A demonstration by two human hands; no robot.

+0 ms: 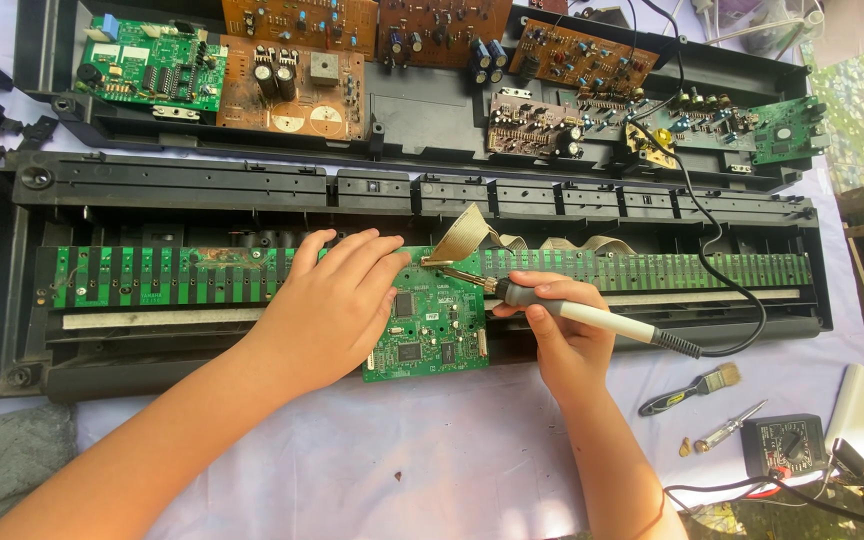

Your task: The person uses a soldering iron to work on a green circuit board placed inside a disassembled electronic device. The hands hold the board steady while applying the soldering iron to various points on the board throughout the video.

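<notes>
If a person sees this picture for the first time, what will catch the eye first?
At the centre, the right hand holds a soldering iron with its tip at the top edge of a small green circuit board, which the left hand steadies. Under them lies a long black keyboard casing, with more brown and green boards along the top.

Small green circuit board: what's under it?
The small green circuit board lies across the long green key-contact board and the black keyboard chassis. Left hand covers its left edge; whatever is directly beneath stays hidden.
</notes>
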